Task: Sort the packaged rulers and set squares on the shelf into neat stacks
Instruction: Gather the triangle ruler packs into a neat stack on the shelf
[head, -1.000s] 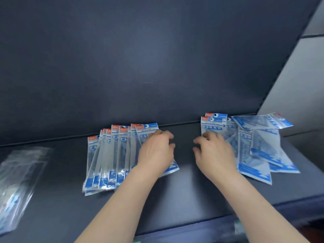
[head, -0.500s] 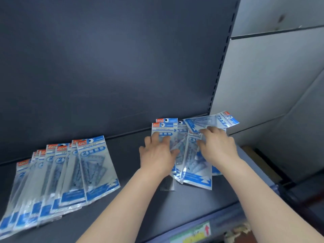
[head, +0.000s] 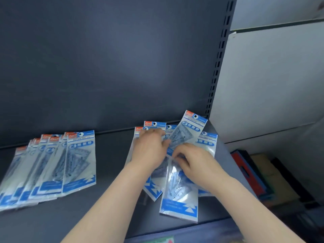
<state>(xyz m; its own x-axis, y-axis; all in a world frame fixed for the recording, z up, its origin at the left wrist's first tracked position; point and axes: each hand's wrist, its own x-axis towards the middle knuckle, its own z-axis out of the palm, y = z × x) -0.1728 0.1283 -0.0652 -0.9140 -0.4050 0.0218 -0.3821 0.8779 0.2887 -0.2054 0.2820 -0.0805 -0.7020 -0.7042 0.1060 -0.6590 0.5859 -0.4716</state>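
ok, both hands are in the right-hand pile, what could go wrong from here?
The front packet, held by the right hand, lies near the front edge of the shelf; a tug could slide it off.
The tilted packet lies askew on glossy sleeves; it may slip if the left hand shifts the pile.

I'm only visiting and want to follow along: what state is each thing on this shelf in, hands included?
Left stack: fanned out flat on the shelf, untouched.
Right pile: loose, packets overlapping at different angles.
Tilted packet: askew over the right pile.
Front packet: lying flat, top end pinched by the right hand.
Left hand: resting on the right pile, grip unclear.
Right hand: fingers curled on the front packet.
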